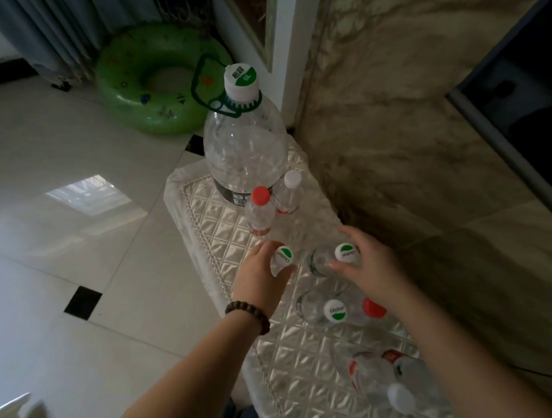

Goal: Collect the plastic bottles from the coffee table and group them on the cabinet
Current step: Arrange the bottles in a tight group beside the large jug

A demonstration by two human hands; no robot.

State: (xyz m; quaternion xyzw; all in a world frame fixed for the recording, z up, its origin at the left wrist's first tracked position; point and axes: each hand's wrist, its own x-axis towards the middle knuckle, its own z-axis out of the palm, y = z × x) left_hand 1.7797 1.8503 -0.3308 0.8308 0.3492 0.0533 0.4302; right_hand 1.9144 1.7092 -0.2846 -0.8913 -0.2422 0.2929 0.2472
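On the cabinet's quilted silver cover (223, 235) stand several clear plastic bottles. My left hand (259, 280) grips a bottle with a green-and-white cap (283, 257) near the cover's left edge. My right hand (368, 268) holds another green-and-white-capped bottle (346, 252) beside it. Behind them stand a red-capped bottle (259, 211) and a white-capped bottle (289, 192). A large 6L jug (244, 142) stands at the far end. Nearer me are a green-capped bottle (335, 310), a red-capped bottle (373, 307) and more bottles (387, 375).
A marble wall (396, 119) rises along the cabinet's right side, with a dark screen (522, 108) mounted on it. A green inflatable ring (157, 79) lies on the pale tiled floor (65, 201) to the left, by grey curtains (49, 22).
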